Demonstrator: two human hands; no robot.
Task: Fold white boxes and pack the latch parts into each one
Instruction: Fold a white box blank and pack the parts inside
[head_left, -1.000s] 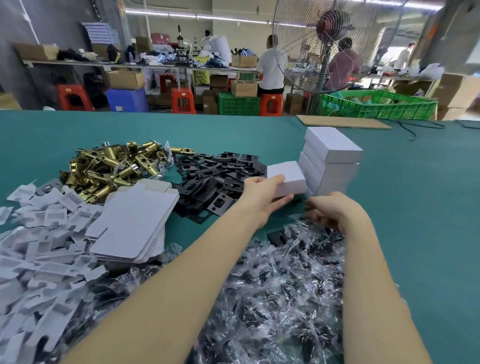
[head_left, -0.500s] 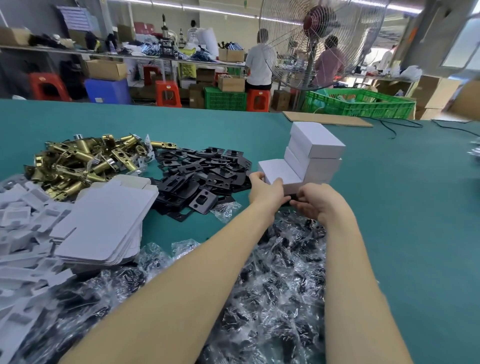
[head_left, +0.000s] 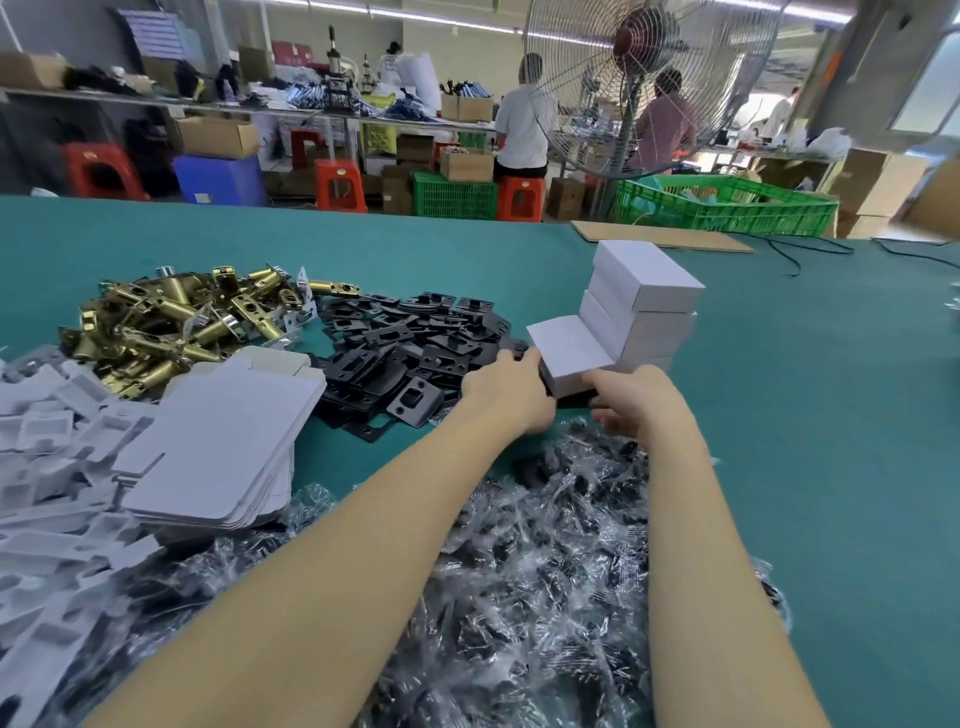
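**One box in hand, three stacked beside it**

Both hands meet at a single folded white box (head_left: 569, 349) on the green table (head_left: 810, 415), just in front of the stack of finished boxes (head_left: 644, 306). The left hand (head_left: 511, 392) grips the box's left end, its fingers curled round the near corner. The right hand (head_left: 636, 397) holds the box's near right side; its fingertips are hidden under the box, so how far they wrap round it cannot be told. The box touches the base of the stack, which shows three closed white boxes, one on top of another and slightly offset.

Left of the hands lie four supplies. A heap of black strike plates (head_left: 410, 343), too many to count, sits just beside the left hand. Behind it is a heap of brass latch bolts (head_left: 171, 317), likewise uncountable. Nearer lies one pile of flat unfolded box blanks (head_left: 218, 441), many sheets deep, and at the far left a loose mass of white card inserts (head_left: 47, 499). Under both forearms spreads a mound of clear plastic bags holding dark parts (head_left: 519, 597).

Across the table edge stand one large pedestal fan (head_left: 644, 78), one green crate (head_left: 727, 208), and two people (head_left: 522, 124) with their backs turned.
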